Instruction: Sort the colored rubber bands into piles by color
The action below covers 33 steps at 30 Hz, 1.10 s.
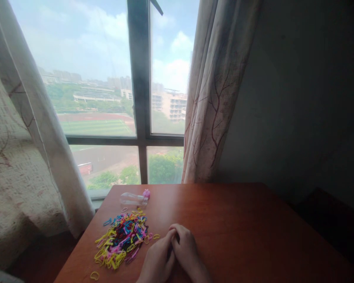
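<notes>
My left hand (159, 255) and my right hand (185, 245) rest together on the table at the lower middle, their fingertips meeting. Both are closed, with the fingers curled inward and nothing showing in them; the undersides are hidden. Just left of my left hand lies a loose heap of small elastic bands (124, 237) in yellow, pink, blue, red and black. A few stray ones lie apart, such as a yellow band (156, 237) near my left hand. Behind the heap, a clear plastic bottle (131, 199) with a pink top lies on its side.
The brown wooden table (238, 224) stretches to the right, with its far edge by the window (141, 141). Patterned curtains hang at the left (32, 118) and right (215, 98). A dark wall (292, 98) stands at the right.
</notes>
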{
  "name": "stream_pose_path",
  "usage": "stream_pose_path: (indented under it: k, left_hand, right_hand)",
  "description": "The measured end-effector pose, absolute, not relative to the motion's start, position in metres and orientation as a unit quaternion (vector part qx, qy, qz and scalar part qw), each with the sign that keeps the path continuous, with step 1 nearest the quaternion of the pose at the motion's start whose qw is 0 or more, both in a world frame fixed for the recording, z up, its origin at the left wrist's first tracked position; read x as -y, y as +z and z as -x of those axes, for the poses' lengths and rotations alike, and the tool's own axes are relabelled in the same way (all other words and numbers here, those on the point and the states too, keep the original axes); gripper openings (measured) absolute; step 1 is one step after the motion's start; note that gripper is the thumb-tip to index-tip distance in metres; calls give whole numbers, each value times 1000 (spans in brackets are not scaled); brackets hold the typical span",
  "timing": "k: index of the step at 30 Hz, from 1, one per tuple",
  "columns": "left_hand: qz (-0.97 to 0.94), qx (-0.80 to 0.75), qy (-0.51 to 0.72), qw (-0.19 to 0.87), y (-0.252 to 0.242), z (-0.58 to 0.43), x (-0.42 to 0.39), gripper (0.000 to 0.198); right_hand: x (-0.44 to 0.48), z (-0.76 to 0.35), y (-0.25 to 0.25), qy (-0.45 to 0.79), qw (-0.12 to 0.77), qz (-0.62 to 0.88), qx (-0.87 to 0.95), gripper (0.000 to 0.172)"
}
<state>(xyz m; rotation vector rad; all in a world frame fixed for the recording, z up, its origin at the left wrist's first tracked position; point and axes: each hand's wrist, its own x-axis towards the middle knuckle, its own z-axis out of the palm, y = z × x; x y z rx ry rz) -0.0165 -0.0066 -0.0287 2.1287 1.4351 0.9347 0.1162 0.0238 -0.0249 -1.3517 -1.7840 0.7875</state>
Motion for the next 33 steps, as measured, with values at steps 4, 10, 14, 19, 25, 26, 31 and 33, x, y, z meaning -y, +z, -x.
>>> stream_pose_path:
  k: [4,10,14,19,25,26,31,33]
  left_hand:
    - [-762,-512,338,207,-28,17,7,48]
    - [-760,-519,328,214,-25,16,7,48]
    - [-759,-521,326,217,-24,16,7,49]
    - [-754,-523,328,225,-20,15,9,48]
    - [-749,-532,326,222,-20,14,9,48]
    - [-749,-532,328,221,-20,14,9,48]
    - [-749,-528,336,216,-22,14,9,48]
    - [-750,-527,336,215,-22,15,9,48]
  right_hand:
    - [-25,-116,-26,306,378,526,697,27]
    - [-24,-116,-22,306,371,531,698,29]
    - [-23,-116,-19,308,370,531,697,29]
    - [-24,-116,-21,311,367,534,695,29]
    - [-24,-117,-23,310,367,532,697,28]
    - [-24,-117,-22,309,366,532,698,28]
    - [-23,-118,-21,312,366,529,699,28]
    - [-23,-118,-22,313,370,527,698,28]
